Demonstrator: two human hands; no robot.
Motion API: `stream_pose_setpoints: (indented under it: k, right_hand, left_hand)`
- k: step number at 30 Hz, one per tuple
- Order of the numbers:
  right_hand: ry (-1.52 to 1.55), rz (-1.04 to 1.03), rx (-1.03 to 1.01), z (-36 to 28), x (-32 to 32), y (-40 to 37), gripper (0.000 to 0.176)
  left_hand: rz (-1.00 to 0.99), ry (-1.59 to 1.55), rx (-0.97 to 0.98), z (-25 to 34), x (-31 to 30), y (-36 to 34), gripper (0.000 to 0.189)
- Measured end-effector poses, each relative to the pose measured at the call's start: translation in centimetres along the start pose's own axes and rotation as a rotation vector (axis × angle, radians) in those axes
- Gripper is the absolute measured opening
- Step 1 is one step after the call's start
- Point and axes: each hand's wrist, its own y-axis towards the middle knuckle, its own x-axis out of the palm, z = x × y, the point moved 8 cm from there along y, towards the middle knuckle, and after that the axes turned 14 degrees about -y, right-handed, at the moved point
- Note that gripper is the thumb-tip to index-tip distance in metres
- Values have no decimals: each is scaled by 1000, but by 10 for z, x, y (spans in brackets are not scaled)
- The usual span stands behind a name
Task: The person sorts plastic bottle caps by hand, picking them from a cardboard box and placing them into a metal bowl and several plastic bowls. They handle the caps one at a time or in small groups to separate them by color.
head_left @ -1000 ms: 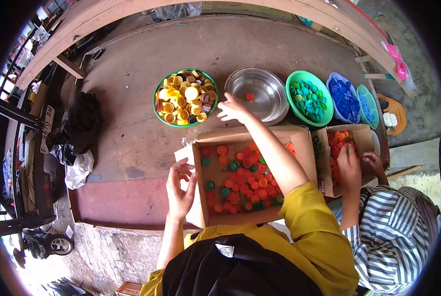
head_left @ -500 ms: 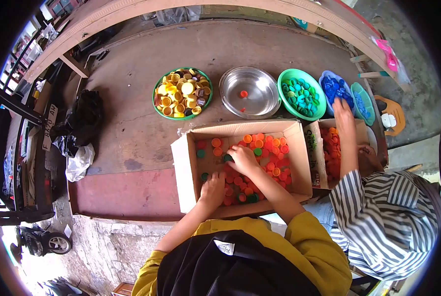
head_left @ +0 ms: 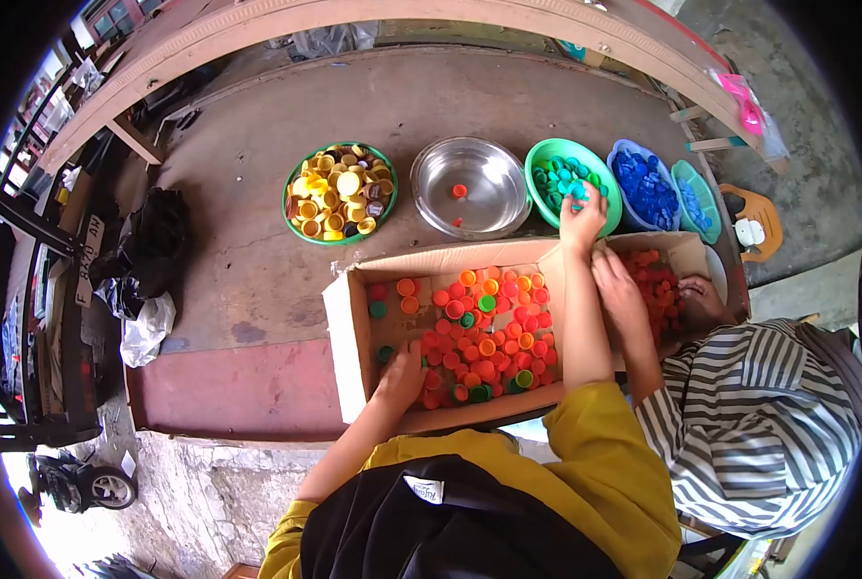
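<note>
Right hand (head_left: 582, 217) is out over the near rim of the green bowl (head_left: 530, 179), fingertips pinched on what looks like a teal cap (head_left: 577, 192). Left hand (head_left: 402, 372) sits low in the cardboard box (head_left: 344, 328), palm down on the caps at the near-left end, fingers curled; can't tell if it has one.

Box holds mostly red and orange caps (head_left: 493, 338) with a few green caps (head_left: 487, 303) mixed in, some along the left and near edges.

Read: colour sort, drop step. The cap is above a bowl of matching green/teal caps. Next move calls only for opening the fingers with the hand kept inside the rim, then going to the box for the other green ones; those by the left hand are nearest.

Watch-out: a co-worker's hand (head_left: 619, 285), striped sleeve, lies just beside the right forearm, at the wall between this box and a second box (head_left: 686, 253), so the way back looks tight.

Further along the desk (head_left: 257, 261): steel bowl (head_left: 493, 198) with a red cap or two, bowl of yellow caps (head_left: 287, 198), blue bowl (head_left: 643, 143).
</note>
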Motion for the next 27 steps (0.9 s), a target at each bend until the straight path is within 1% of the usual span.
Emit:
stream_pose_setpoints:
  k: [1,2,3,5,6,7,8,9,10,12,13,15,18,19,21,22,24,25,27]
  right_hand:
    - [-174,-31,-45,0,6,0,49]
    - [-245,-194,146,16,23,-11,62]
    - [-263,-166,62,15,34,-20,59]
    - [29,-90,-185,-38,1,-33,51]
    - [16,-29,-267,-71,-27,-44,44]
    - [52,-18,-288,-95,-44,-60,34]
    - [202,-126,-287,-112,-53,-78,28]
    - [432,-270,-266,-123,-49,-99,20]
    - [514,-623,-74,-121,-26,-135,18]
    - [611,-938,-55,-141,-28,-180,16]
    - [656,-1036,-127,-151,-33,-193,20]
    - [758,-1104,-50,-156,-38,-211,25]
    - [1146,-1077,180,-150,-28,-222,27]
    - [1166,-1188,273,-145,-24,-224,27]
    - [1114,-1174,213,-145,-32,-216,23]
    - [1090,-1094,117,-146,-37,-210,21]
    - [1034,-931,-73,-149,-48,-199,17]
    - [1058,-955,-24,-148,-47,-201,15]
    - [1106,-1003,78,-149,-46,-205,11]
  left_hand:
    - [46,-54,52,3,-4,1,43]
    - [91,-108,104,7,-7,2,43]
    - [118,-149,138,11,-12,4,43]
    - [171,-230,205,25,-26,6,42]
    - [191,-374,203,29,-31,6,46]
    - [211,-516,201,34,-36,7,49]
    - [231,-659,202,37,-41,8,53]
    - [275,-648,235,42,-47,7,54]
    - [319,-637,271,46,-52,6,56]
    - [370,-633,303,51,-61,4,63]
    - [393,-637,317,50,-64,3,64]
    - [436,-646,340,47,-66,0,66]
    - [451,-646,383,41,-64,2,68]
    - [459,-633,401,41,-65,2,68]
    - [416,-749,425,44,-63,1,67]
    - [393,-807,436,47,-62,0,67]
    - [401,-730,447,56,-68,-3,67]
    - [406,-691,452,58,-70,-4,67]
    - [400,-735,480,56,-68,-4,66]
